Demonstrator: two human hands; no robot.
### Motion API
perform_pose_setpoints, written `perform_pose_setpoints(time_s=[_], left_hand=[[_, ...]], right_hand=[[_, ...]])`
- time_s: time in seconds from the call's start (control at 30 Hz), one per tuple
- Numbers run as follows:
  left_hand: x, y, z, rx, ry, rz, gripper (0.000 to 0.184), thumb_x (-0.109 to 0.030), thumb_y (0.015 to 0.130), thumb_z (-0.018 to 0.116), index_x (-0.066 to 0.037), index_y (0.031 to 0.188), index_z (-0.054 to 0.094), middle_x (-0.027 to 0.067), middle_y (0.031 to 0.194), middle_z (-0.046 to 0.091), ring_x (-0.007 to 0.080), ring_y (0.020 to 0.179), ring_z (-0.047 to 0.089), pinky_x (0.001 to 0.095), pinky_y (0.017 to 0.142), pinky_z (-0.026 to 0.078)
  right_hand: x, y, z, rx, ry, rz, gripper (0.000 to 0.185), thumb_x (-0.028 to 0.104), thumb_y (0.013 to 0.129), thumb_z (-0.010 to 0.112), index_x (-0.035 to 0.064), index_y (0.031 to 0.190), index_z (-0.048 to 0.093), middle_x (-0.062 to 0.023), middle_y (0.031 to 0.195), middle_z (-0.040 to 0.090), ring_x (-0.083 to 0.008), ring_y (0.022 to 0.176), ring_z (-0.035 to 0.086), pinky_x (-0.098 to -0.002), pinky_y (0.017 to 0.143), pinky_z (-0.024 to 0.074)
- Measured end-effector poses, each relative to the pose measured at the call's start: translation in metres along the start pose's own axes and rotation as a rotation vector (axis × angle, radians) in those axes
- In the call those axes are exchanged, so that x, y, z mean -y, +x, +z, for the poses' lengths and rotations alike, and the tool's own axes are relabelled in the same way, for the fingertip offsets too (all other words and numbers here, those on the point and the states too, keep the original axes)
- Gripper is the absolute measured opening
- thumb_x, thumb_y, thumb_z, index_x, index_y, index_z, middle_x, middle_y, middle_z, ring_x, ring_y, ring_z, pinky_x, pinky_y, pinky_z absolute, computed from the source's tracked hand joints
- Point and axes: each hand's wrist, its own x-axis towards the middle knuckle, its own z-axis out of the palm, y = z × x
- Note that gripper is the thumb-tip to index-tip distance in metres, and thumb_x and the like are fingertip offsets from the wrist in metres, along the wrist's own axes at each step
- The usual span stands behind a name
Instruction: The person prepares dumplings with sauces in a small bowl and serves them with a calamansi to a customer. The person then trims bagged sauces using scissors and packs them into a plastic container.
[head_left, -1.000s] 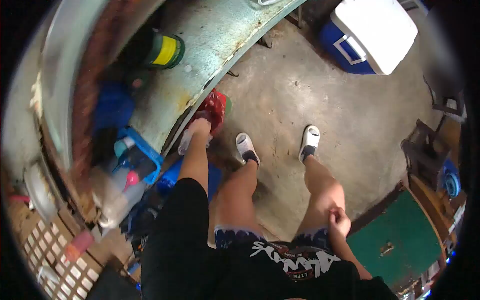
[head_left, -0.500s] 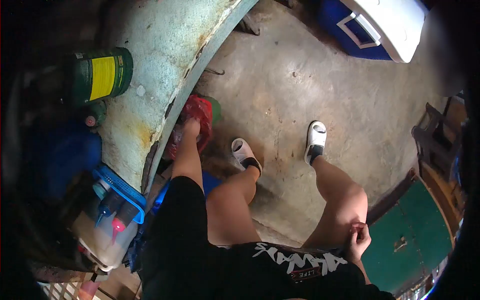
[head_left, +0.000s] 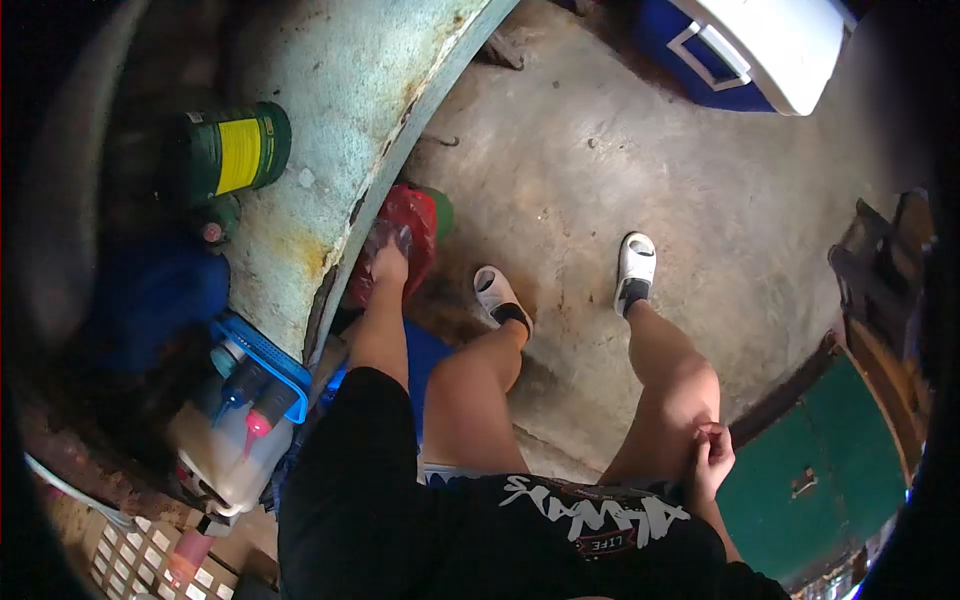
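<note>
My left hand point(head_left: 388, 264) reaches down into the mouth of a red plastic bag point(head_left: 418, 235) below the edge of the worn table. Its fingers close around a crumpled piece of clear plastic point(head_left: 402, 238); whatever may be inside it is too unclear to name. A green rim point(head_left: 445, 215) shows behind the bag. On the other side, my right hand point(head_left: 713, 458) rests against my knee, with its fingers curled together and no object visible in them.
The pale, chipped table point(head_left: 330, 130) carries a green tub with a yellow label point(head_left: 238, 155). A blue basket point(head_left: 262, 362) with squeeze bottles hangs at its near side. A blue-and-white cooler point(head_left: 740, 60) stands at far right. Nearby are a dark stool point(head_left: 870, 260) and green panel point(head_left: 810, 470).
My left hand has drawn slightly back, and clear plastic now shows at its fingers. The red bag looks more spread out. My right hand stays by the knee; the view has shifted a little.
</note>
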Motion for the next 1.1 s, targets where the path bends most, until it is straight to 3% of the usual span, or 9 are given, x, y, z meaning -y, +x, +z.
perform_pose_setpoints(time_s=[0.13, 0.3, 0.5, 0.57, 0.63, 0.8, 0.87, 0.97, 1.1], left_hand=[[0.001, -0.018, -0.019, -0.066, -0.172, -0.028, 0.036, -0.014, 0.084, 0.053, -0.007, 0.119, 0.052, 0.0237, 0.099, 0.063, 0.0405, 0.095, 0.061, 0.0480, 0.084, 0.048], [0.015, 0.003, 0.003, -0.187, -0.131, 0.063, 0.027, -0.016, 0.085, 0.050, -0.002, 0.105, 0.062, 0.0239, 0.101, 0.063, 0.0421, 0.101, 0.058, 0.0465, 0.087, 0.047], [0.032, 0.031, 0.043, 0.171, 0.048, 0.038, 0.033, -0.018, 0.084, 0.049, -0.001, 0.111, 0.060, 0.0241, 0.112, 0.060, 0.0411, 0.108, 0.056, 0.0463, 0.091, 0.046], [0.039, 0.018, 0.024, 0.184, 0.085, 0.057, 0.034, -0.018, 0.085, 0.049, -0.002, 0.114, 0.058, 0.0229, 0.115, 0.059, 0.0406, 0.107, 0.056, 0.0467, 0.091, 0.046], [-0.013, -0.044, -0.056, 0.109, 0.006, -0.108, 0.033, -0.019, 0.085, 0.049, -0.002, 0.112, 0.059, 0.0224, 0.116, 0.059, 0.0403, 0.107, 0.057, 0.0472, 0.090, 0.047], [-0.067, -0.125, -0.105, 0.353, 0.272, 0.357, 0.031, -0.016, 0.083, 0.047, -0.001, 0.106, 0.062, 0.0243, 0.108, 0.062, 0.0388, 0.102, 0.060, 0.0460, 0.089, 0.047], [-0.120, -0.167, -0.148, 0.598, 0.513, 0.847, 0.030, -0.018, 0.083, 0.044, -0.002, 0.092, 0.068, 0.0240, 0.104, 0.062, 0.0353, 0.097, 0.062, 0.0445, 0.084, 0.049], [-0.216, -0.274, -0.268, 0.368, 0.505, 1.181, 0.031, -0.026, 0.085, 0.046, -0.007, 0.102, 0.063, 0.0210, 0.096, 0.064, 0.0378, 0.090, 0.062, 0.0478, 0.081, 0.048], [-0.317, -0.384, -0.393, 0.202, 0.742, 1.521, 0.032, -0.030, 0.088, 0.046, -0.009, 0.106, 0.061, 0.0179, 0.095, 0.065, 0.0350, 0.091, 0.062, 0.0459, 0.082, 0.049]], right_hand=[[-0.005, -0.002, -0.004, 0.030, 0.040, -0.009, 0.004, -0.001, 0.086, 0.053, -0.0010, 0.087, 0.057, -0.0025, 0.079, 0.058, -0.0066, 0.072, 0.053, -0.0212, 0.066, 0.0433], [0.009, -0.002, -0.003, -0.057, 0.079, -0.012, 0.007, -0.004, 0.082, 0.052, -0.0004, 0.086, 0.057, -0.0013, 0.077, 0.058, -0.0065, 0.068, 0.051, -0.0205, 0.065, 0.0429], [-0.002, -0.001, -0.002, -0.033, 0.088, -0.011, 0.010, -0.005, 0.081, 0.051, -0.0002, 0.087, 0.058, -0.0005, 0.075, 0.057, -0.0058, 0.067, 0.050, -0.0199, 0.063, 0.0422], [-0.002, -0.002, 0.001, -0.034, 0.215, 0.011, 0.011, -0.006, 0.079, 0.052, -0.0004, 0.087, 0.058, -0.0003, 0.074, 0.056, -0.0057, 0.067, 0.049, -0.0204, 0.063, 0.0421], [0.006, -0.005, 0.003, -0.048, 0.196, -0.005, 0.009, -0.002, 0.082, 0.052, -0.0004, 0.087, 0.059, -0.0005, 0.071, 0.056, -0.0065, 0.067, 0.049, -0.0212, 0.063, 0.0423], [0.001, -0.026, -0.006, 0.089, 0.244, 0.022, 0.011, 0.001, 0.082, 0.054, 0.0028, 0.089, 0.063, -0.0039, 0.084, 0.063, -0.0122, 0.079, 0.057, -0.0268, 0.076, 0.0466], [-0.003, -0.048, -0.021, 0.192, 0.196, 0.044, 0.014, 0.005, 0.081, 0.056, 0.0047, 0.093, 0.064, -0.0067, 0.085, 0.065, -0.0147, 0.079, 0.060, -0.0292, 0.076, 0.0483], [0.008, -0.101, -0.077, 0.260, 0.033, 0.014, 0.020, 0.014, 0.081, 0.057, 0.0051, 0.097, 0.065, -0.0142, 0.094, 0.067, -0.0247, 0.089, 0.065, -0.0358, 0.081, 0.0495], [-0.012, -0.174, -0.171, 0.078, -0.041, 0.039, 0.026, 0.019, 0.080, 0.058, 0.0051, 0.102, 0.063, -0.0172, 0.096, 0.066, -0.0311, 0.094, 0.063, -0.0390, 0.084, 0.0484]])
